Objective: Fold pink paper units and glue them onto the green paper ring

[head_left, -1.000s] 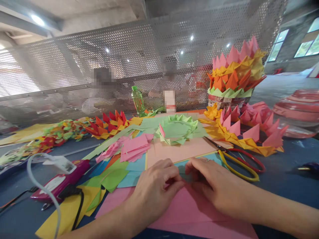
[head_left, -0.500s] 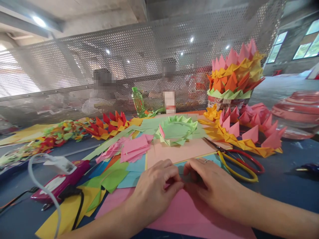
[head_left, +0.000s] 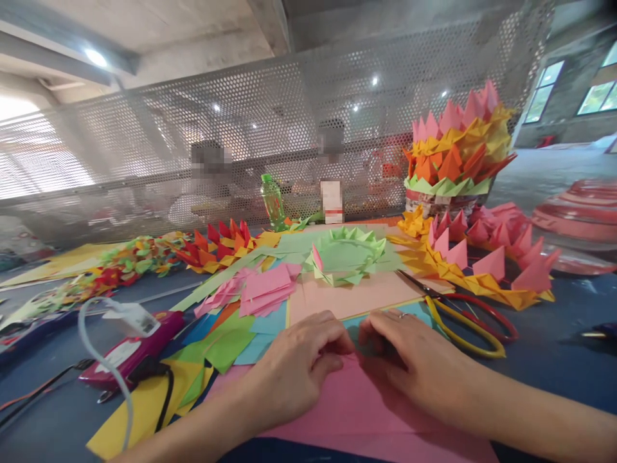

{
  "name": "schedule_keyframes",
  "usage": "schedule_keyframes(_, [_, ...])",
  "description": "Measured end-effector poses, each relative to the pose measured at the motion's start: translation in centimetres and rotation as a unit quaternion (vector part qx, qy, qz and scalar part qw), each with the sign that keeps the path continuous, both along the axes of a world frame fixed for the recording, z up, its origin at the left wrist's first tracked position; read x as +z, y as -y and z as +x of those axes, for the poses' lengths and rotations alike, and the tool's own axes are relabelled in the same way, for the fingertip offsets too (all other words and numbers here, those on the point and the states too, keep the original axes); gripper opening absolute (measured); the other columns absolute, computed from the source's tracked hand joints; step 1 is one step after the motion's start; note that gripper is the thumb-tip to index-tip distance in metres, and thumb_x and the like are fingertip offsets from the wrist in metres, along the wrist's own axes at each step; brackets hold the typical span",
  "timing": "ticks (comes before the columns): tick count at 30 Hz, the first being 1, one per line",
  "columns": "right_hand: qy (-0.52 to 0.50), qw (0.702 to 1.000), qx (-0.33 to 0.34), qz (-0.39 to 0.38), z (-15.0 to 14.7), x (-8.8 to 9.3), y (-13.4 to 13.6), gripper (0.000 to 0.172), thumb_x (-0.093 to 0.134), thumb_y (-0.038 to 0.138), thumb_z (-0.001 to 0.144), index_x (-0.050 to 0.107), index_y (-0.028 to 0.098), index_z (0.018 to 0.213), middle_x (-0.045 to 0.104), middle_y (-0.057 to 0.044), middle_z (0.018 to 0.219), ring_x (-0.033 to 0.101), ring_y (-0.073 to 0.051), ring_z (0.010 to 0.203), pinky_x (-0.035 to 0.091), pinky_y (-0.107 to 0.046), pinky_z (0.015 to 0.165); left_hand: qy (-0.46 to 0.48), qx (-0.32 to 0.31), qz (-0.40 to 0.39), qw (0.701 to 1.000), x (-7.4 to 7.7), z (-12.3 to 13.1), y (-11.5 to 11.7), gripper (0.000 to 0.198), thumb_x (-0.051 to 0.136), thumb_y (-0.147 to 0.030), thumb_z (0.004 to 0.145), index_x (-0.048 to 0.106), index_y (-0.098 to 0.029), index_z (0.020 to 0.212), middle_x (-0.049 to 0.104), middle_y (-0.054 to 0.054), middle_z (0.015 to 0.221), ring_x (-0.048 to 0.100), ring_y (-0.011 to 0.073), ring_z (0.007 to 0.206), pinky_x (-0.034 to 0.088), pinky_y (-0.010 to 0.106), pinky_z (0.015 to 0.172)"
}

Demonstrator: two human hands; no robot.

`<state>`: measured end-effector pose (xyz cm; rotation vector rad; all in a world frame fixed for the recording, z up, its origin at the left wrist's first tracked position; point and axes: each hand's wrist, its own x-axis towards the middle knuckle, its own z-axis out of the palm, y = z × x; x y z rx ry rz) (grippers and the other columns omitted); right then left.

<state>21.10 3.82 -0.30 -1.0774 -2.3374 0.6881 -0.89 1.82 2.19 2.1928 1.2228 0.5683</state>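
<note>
Both my hands rest on a large pink paper sheet [head_left: 357, 411] at the near edge of the table. My left hand [head_left: 296, 370] has its fingers curled, with the fingertips pinching a small fold of the pink paper at the centre. My right hand [head_left: 409, 363], a ring on one finger, presses the same fold from the other side, fingers bent down. The two sets of fingertips meet over the fold, which they mostly hide. Just beyond them lie a light blue sheet [head_left: 407, 312] and a salmon sheet [head_left: 357, 296].
Scissors [head_left: 463, 321] with yellow and red handles lie to the right. A green paper ring [head_left: 344, 254], a stack of pink pieces [head_left: 265, 289], folded paper chains [head_left: 482, 270] and a tall paper crown [head_left: 453, 154] fill the table. A magenta device [head_left: 128, 350] with a white cable sits left. A perforated metal screen stands behind.
My hands stay pinched on the pink fold and barely move. The view has shifted slightly to the left, so everything sits a little further right in the picture.
</note>
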Motion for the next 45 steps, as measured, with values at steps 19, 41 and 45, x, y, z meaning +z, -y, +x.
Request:
schedule_keyframes(19, [0.027, 0.999, 0.011, 0.026, 0.1, 0.2, 0.1, 0.014, 0.06, 0.011, 0.083, 0.063, 0.021, 0.093, 0.066, 0.0, 0.088, 0.057, -0.019, 0.083, 0.038, -0.03, 0.074, 0.031, 0.039, -0.034, 0.998, 0.5, -1.2, -1.6, 0.014, 0.069, -0.029, 0.081, 0.07, -0.016, 0.085, 0.059, -0.002, 0.07, 0.052, 0.0126, 0.065, 0.037, 0.022, 0.06])
schedule_keyframes(41, [-0.115, 0.985, -0.058, 0.111, -4.7, 4.5, -2.2, 0.032, 0.048, 0.043, 0.098, 0.06, 0.017, 0.082, 0.064, -0.002, 0.074, 0.059, -0.017, 0.068, 0.043, -0.027, 0.061, 0.384, 0.081, -0.11, 0.913, 2.8, -0.7, -4.2, 0.037, 0.082, -0.043, 0.076, 0.065, -0.012, 0.089, 0.065, 0.003, 0.085, 0.06, 0.0136, 0.076, 0.048, 0.026, 0.072])
schedule_keyframes(45, [-0.152, 0.98, -0.076, 0.107, -5.7, 3.2, -3.9, 0.039, 0.043, 0.048, 0.099, 0.059, 0.017, 0.082, 0.066, -0.005, 0.077, 0.061, -0.018, 0.07, 0.044, -0.028, 0.061, 0.398, 0.114, -0.117, 0.903, 2.3, 0.4, -5.9, 0.026, 0.061, -0.036, 0.097, 0.063, -0.014, 0.111, 0.066, 0.007, 0.108, 0.065, 0.0191, 0.089, 0.056, 0.037, 0.078])
